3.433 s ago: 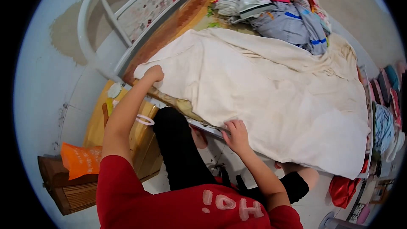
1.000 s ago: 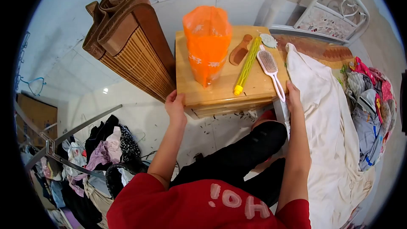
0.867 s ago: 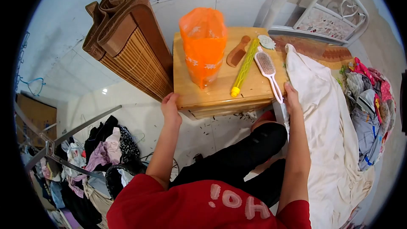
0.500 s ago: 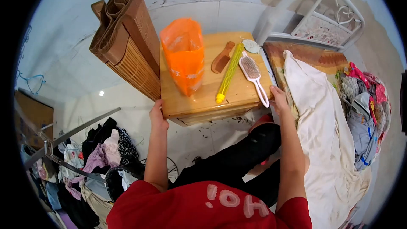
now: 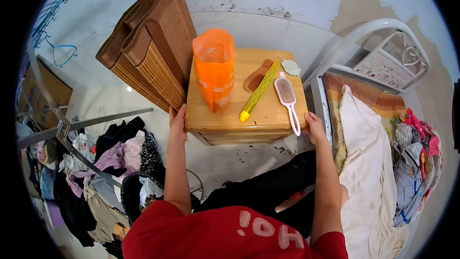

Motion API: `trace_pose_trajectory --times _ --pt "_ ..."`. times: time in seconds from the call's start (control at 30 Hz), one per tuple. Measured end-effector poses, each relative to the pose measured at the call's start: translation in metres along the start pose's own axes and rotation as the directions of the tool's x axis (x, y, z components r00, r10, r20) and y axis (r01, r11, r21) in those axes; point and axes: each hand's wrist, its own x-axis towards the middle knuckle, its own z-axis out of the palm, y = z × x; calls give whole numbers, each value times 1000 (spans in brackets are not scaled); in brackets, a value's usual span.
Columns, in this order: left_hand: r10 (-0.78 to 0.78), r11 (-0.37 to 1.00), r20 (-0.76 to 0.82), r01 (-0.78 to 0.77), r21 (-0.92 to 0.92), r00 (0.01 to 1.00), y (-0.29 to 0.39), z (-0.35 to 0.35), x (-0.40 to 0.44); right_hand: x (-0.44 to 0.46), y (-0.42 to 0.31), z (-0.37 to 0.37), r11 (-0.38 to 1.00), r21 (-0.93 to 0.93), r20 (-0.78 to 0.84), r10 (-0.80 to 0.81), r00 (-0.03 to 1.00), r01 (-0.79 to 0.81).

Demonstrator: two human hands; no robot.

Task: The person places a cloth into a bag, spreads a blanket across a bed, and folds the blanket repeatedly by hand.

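My left hand (image 5: pixel 178 121) grips the left side of a small wooden cabinet (image 5: pixel 249 56), near its front corner. On the opposite side, my right hand (image 5: pixel 314 128) is closed around the right front corner. An upright orange plastic bag (image 5: pixel 214 79) stands on the cabinet top. To its right lie a brown comb (image 5: pixel 252 80), a yellow-green tube with a yellow cap (image 5: pixel 258 92) and a white-handled hairbrush (image 5: pixel 286 91). The tube partly covers the comb. Behind the brush is a pale, flat, scalloped item (image 5: pixel 291 68).
A folded bamboo mat (image 5: pixel 165 52) leans against the cabinet's left. On the right is a bed with a white metal headboard (image 5: pixel 378 24), a white cloth (image 5: pixel 366 163) and heaped clothes (image 5: pixel 412 168). At lower left, clothes (image 5: pixel 122 151) lie near a metal frame (image 5: pixel 62 129).
The cabinet has shifted left, widening its gap from the bed, and turned slightly. The bamboo mat leans further left. The tube now overlaps the comb. Both hands have kept their hold.
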Motion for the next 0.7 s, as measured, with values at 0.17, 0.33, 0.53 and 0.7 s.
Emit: trace_pose_trajectory --times 0.17,0.33,0.53,0.7 --pt "-34 974 60 20 225 998 12 -23 25 0 -1 26 1000 -3 -4 -16 1000 16" --pt "-6 978 -107 28 205 994 26 -49 46 -10 -8 65 998 -70 12 1 1000 -1" --pt "140 986 -256 -112 121 956 43 -84 59 -14 -8 118 998 -68 67 -6 998 10" --pt "333 943 -270 -313 116 903 41 -112 82 -19 -10 142 996 -79 99 -39 994 47"
